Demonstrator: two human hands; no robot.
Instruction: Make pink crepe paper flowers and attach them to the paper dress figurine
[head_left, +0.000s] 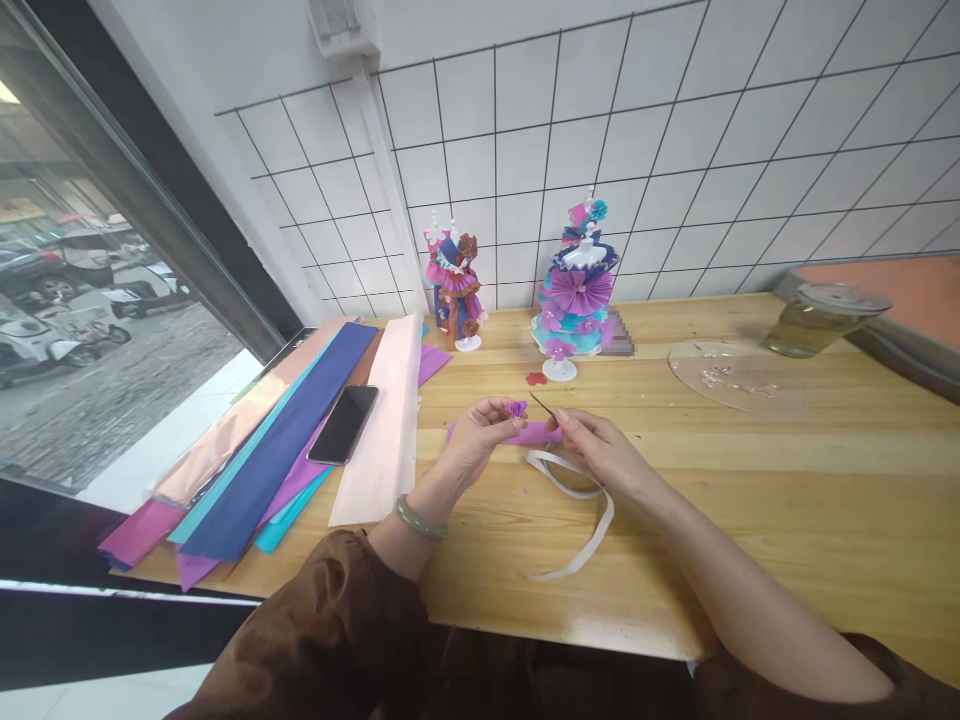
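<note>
Left hand (486, 426) pinches 1 purple paper piece (517, 409); right hand (592, 440) grips 1 thin dark tool (541, 405), tip near the paper.

Black phone (344, 425) just chilling face-up, scooters (150, 292) past the window (97, 225) left of it, lidded cup (814, 325) way off to its right.

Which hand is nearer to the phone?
Left. The left hand is to the right of the phone, across the pale paper strip; the right hand is farther right, beyond the left hand.
</note>
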